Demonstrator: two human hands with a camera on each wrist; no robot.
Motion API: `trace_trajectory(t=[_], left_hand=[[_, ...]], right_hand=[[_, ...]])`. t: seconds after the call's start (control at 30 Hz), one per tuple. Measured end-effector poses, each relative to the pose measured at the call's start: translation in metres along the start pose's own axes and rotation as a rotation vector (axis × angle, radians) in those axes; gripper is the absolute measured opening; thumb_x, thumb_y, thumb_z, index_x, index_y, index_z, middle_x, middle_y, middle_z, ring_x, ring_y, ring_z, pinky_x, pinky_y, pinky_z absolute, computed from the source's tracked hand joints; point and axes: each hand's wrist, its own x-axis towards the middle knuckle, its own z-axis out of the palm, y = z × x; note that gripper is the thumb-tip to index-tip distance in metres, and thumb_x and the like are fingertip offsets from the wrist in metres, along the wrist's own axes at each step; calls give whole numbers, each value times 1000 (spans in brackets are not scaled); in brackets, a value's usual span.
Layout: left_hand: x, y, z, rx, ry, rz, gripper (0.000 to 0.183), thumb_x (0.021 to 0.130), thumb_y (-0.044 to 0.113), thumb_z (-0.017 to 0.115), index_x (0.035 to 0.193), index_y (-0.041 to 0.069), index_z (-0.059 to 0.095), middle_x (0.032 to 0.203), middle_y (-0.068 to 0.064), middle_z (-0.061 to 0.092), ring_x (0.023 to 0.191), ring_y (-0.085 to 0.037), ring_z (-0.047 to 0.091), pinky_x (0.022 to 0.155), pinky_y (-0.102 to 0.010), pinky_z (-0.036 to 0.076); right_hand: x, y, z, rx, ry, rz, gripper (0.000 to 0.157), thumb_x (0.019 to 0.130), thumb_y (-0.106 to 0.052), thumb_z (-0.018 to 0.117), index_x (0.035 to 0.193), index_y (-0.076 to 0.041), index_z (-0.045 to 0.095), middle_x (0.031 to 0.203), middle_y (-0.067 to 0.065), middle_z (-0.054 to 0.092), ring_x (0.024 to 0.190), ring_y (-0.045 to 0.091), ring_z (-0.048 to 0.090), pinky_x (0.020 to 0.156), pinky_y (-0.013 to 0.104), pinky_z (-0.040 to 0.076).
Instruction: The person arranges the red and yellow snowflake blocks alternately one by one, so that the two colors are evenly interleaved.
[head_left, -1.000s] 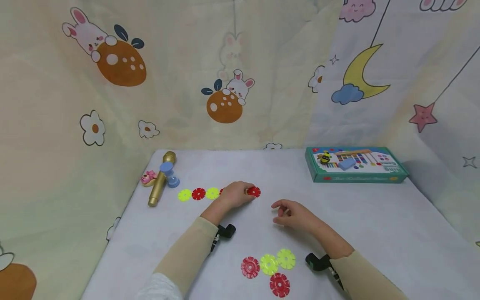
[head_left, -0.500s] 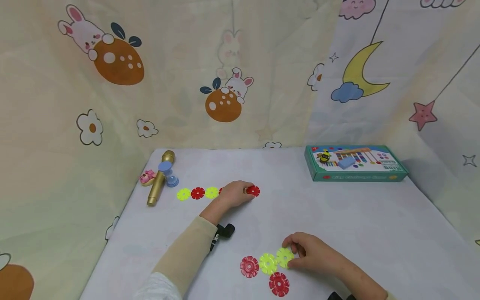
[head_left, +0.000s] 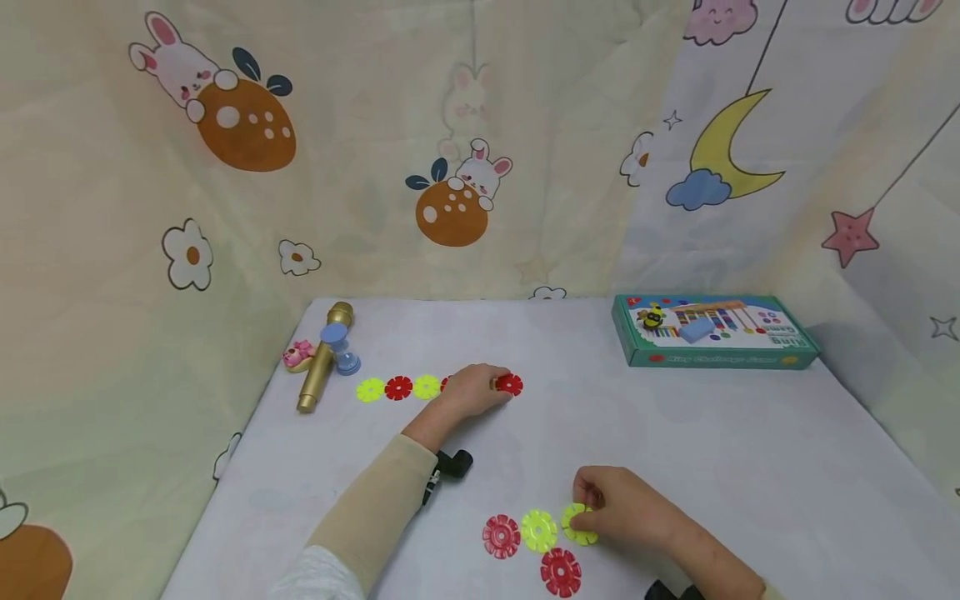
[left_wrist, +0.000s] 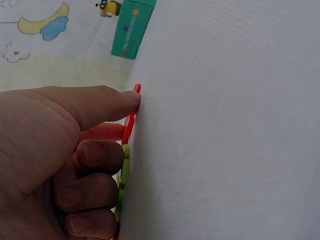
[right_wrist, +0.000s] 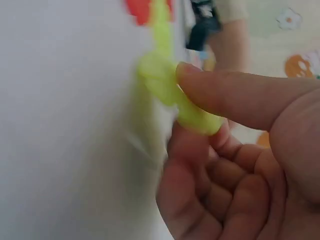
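Observation:
My left hand [head_left: 468, 392] lies over a row of notched, flower-shaped plastic discs on the white table. Its thumb and forefinger pinch the red disc [head_left: 512, 384] at the row's right end, and the hand hides part of the row. Left of it, a yellow-green disc [head_left: 370, 389], a red disc [head_left: 398, 388] and another yellow-green disc [head_left: 426, 387] show. Nearer the front, my right hand [head_left: 637, 512] pinches a yellow-green disc [right_wrist: 157, 75] between thumb and fingers, tilted off the table in the right wrist view.
Beside the right hand lie a yellow-green disc [head_left: 538, 531] and two red discs, one left [head_left: 501, 536] and one in front [head_left: 560, 572]. A gold microphone [head_left: 318, 371], blue hourglass [head_left: 341, 348] and pink figure [head_left: 299, 355] stand back left. A green game box [head_left: 716, 332] lies back right.
My right hand has come down from mid-table to the loose discs, taken hold of a yellow-green one and shifted it slightly right, apart from its neighbour. The left hand stays at the row.

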Motion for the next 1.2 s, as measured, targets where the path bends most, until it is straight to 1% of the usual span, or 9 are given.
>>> trace_trajectory(t=[0.07, 0.17, 0.3, 0.4, 0.6, 0.8, 1.0, 1.13, 1.2], left_hand=[[0, 0, 0, 5, 2, 0, 50, 86, 36, 67, 133, 21, 56, 127, -1, 57, 108, -18, 51, 87, -38, 46], [0, 0, 0, 14, 10, 1, 50, 86, 36, 68, 132, 21, 57, 125, -1, 58, 106, -18, 52, 85, -36, 46], [1, -1, 1, 24, 17, 6, 50, 85, 36, 68, 132, 21, 57, 120, -1, 60, 101, -17, 52, 82, -34, 47], [1, -1, 2, 24, 17, 7, 50, 85, 35, 68, 132, 21, 57, 119, -1, 61, 100, -17, 52, 80, -34, 48], [2, -2, 3, 35, 24, 6, 50, 86, 36, 67, 132, 21, 57, 122, 0, 60, 105, -17, 53, 84, -35, 47], [3, -1, 5, 28, 22, 7, 48, 86, 37, 67, 131, 21, 58, 124, 0, 60, 108, -18, 53, 88, -38, 46], [2, 1, 5, 33, 22, 6, 49, 86, 37, 66, 131, 21, 58, 126, 0, 59, 111, -18, 53, 90, -40, 45], [1, 1, 2, 34, 20, 7, 49, 87, 37, 66, 132, 21, 57, 126, 0, 59, 110, -18, 53, 90, -39, 45], [0, 1, -1, 29, 12, 0, 49, 87, 37, 66, 132, 21, 57, 127, 0, 58, 110, -18, 53, 91, -39, 45]], right_hand=[[2, -2, -7, 80, -1, 9, 32, 73, -33, 80, 84, -14, 57, 66, 2, 54, 56, 16, 51, 49, 27, 44], [10, -6, -21, 209, 28, 22, 32, 78, -28, 77, 99, -9, 60, 70, 5, 58, 56, 19, 57, 54, 30, 50], [25, -10, -39, 334, 92, 9, 41, 83, -13, 72, 121, -7, 59, 85, 10, 58, 70, 21, 63, 66, 33, 55], [41, -12, -49, 358, 144, -1, 45, 83, -7, 70, 127, -8, 58, 93, 12, 54, 80, 22, 61, 71, 35, 54], [89, -12, -58, 258, 244, 80, 48, 85, -11, 70, 130, -11, 57, 97, 11, 52, 87, 23, 51, 71, 29, 52], [130, -12, -53, 165, 276, 151, 49, 86, -15, 70, 132, -10, 55, 101, 11, 52, 89, 24, 50, 67, 24, 49], [149, -9, -45, 91, 283, 152, 48, 85, -19, 71, 129, -10, 57, 102, 10, 56, 91, 24, 50, 71, 28, 50], [149, -9, -41, -24, 311, 143, 49, 82, -22, 74, 126, -7, 59, 111, 13, 55, 99, 27, 50, 84, 39, 49], [148, -9, -39, -67, 325, 132, 47, 81, -23, 74, 123, -6, 61, 112, 14, 53, 100, 28, 49, 86, 41, 47]])
